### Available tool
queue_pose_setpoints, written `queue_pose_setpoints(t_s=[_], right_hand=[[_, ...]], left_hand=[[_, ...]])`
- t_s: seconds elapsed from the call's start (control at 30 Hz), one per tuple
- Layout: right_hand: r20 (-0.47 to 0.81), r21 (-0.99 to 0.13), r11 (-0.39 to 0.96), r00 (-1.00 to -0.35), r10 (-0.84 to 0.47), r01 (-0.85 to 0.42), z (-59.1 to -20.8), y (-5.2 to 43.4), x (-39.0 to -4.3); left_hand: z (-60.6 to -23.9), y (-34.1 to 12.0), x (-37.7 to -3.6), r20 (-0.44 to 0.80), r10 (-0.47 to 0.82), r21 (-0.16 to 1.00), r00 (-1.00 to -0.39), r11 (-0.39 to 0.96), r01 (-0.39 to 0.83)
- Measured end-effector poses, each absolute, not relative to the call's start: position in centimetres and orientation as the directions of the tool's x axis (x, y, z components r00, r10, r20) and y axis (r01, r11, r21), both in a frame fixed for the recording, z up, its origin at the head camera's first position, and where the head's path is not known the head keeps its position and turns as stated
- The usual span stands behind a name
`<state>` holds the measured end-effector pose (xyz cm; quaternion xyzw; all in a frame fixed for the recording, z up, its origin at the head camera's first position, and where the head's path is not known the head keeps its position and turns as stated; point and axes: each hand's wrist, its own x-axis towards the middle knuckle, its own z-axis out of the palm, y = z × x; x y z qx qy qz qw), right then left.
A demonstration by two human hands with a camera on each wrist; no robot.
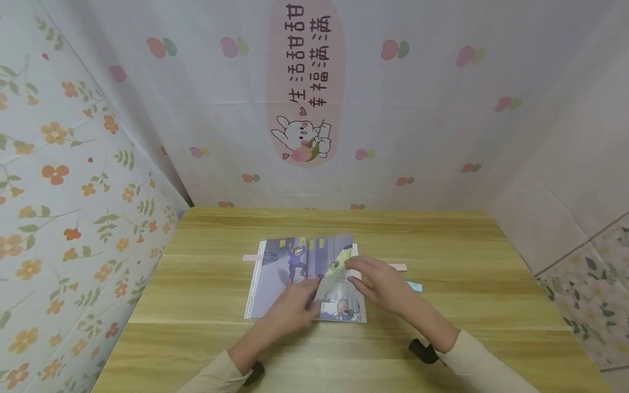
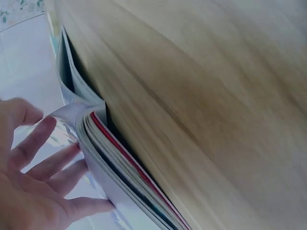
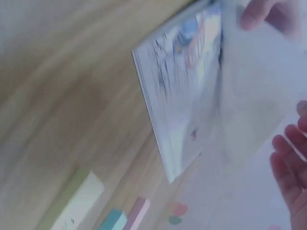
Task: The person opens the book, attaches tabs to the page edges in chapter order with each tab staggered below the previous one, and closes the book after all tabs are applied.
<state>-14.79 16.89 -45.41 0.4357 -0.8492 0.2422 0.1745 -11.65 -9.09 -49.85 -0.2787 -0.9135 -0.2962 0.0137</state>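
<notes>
An open picture book (image 1: 282, 303) lies on the wooden table, with a printed page (image 1: 339, 254) raised over its right half. My left hand (image 1: 294, 305) is at the lower middle of the book. In the left wrist view, that hand's (image 2: 33, 177) thumb and index finger pinch the bottom edge of the page (image 2: 67, 114), its other fingers spread over the book. My right hand (image 1: 380, 281) is by the page's outer side, fingers loosely bent and thumb apart. Seen from the right wrist, its fingers (image 3: 288, 165) stand beside the lifted page (image 3: 254, 91), holding nothing.
A pink strip (image 1: 252, 257) lies at the book's left edge. Another pink strip (image 1: 398, 267) and a light blue piece (image 1: 415, 286) are to the right, near my right hand. A patterned cloth (image 1: 221, 109) hangs behind the table (image 1: 196, 284); a floral cloth (image 1: 54, 218) hangs at left.
</notes>
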Motion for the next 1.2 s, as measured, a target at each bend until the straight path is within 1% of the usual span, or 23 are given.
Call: queue_pose_setpoints(t_s=[0.07, 0.1, 0.17, 0.27, 0.37, 0.47, 0.53, 0.63, 0.77, 0.87, 0.93, 1.03, 1.1, 1.2], right_hand=[[0.462, -0.319, 0.548, -0.632, -0.622, -0.773, -45.4, 17.2, -14.9], [0.418, -0.344, 0.566, -0.662, -0.622, -0.749, -45.5, 17.4, -14.9], [0.308, -0.37, 0.596, -0.699, -0.645, -0.713, -46.0, 17.5, -14.8], [0.15, -0.363, 0.613, -0.693, -0.705, -0.702, -47.0, 17.4, -14.6], [0.071, -0.352, 0.614, -0.675, -0.735, -0.706, -47.9, 17.2, -14.3], [0.046, -0.356, 0.618, -0.674, -0.738, -0.701, -48.5, 17.2, -14.1], [0.052, -0.352, 0.613, -0.668, -0.742, -0.708, -48.7, 17.2, -14.0], [0.061, -0.337, 0.608, -0.661, -0.748, -0.719, -48.9, 17.4, -14.0], [0.071, -0.327, 0.596, -0.649, -0.758, -0.733, -49.1, 17.5, -13.9], [0.068, -0.326, 0.593, -0.644, -0.762, -0.736, -49.1, 17.6, -13.8], [0.065, -0.331, 0.595, -0.647, -0.76, -0.732, -49.0, 17.7, -13.7], [0.06, -0.342, 0.599, -0.653, -0.755, -0.724, -48.9, 17.9, -13.6], [0.057, -0.343, 0.602, -0.655, -0.753, -0.721, -48.9, 18.1, -13.5], [0.047, -0.34, 0.607, -0.658, -0.752, -0.718, -49.0, 18.2, -13.5]], left_hand=[[-49.6, -9.5, -11.6, 0.197, 0.449, 0.591, -0.872, 0.655, 0.471], [-49.5, -9.8, -11.6, 0.193, 0.422, 0.614, -0.886, 0.653, 0.444], [-49.2, -10.4, -11.4, 0.187, 0.373, 0.657, -0.909, 0.64, 0.398], [-48.8, -11.4, -11.1, 0.194, 0.3, 0.714, -0.934, 0.609, 0.344], [-48.6, -12.4, -10.8, 0.215, 0.232, 0.743, -0.948, 0.591, 0.314], [-48.5, -13.5, -10.6, 0.232, 0.181, 0.742, -0.956, 0.602, 0.294], [-48.6, -14.2, -10.7, 0.234, 0.152, 0.731, -0.96, 0.624, 0.277], [-48.4, -15.2, -10.7, 0.213, 0.125, 0.732, -0.969, 0.637, 0.243], [-47.9, -16.2, -10.8, 0.153, 0.085, 0.725, -0.985, 0.668, 0.17], [-47.7, -16.6, -10.8, 0.124, 0.059, 0.688, -0.991, 0.714, 0.128], [-47.8, -16.8, -10.8, 0.137, 0.067, 0.641, -0.988, 0.755, 0.14], [-48.0, -16.9, -11.0, 0.199, 0.128, 0.529, -0.972, 0.82, 0.216], [-48.3, -16.8, -11.2, 0.248, 0.202, 0.423, -0.948, 0.857, 0.293], [-48.6, -16.3, -11.6, 0.265, 0.337, 0.279, -0.903, 0.87, 0.407]])
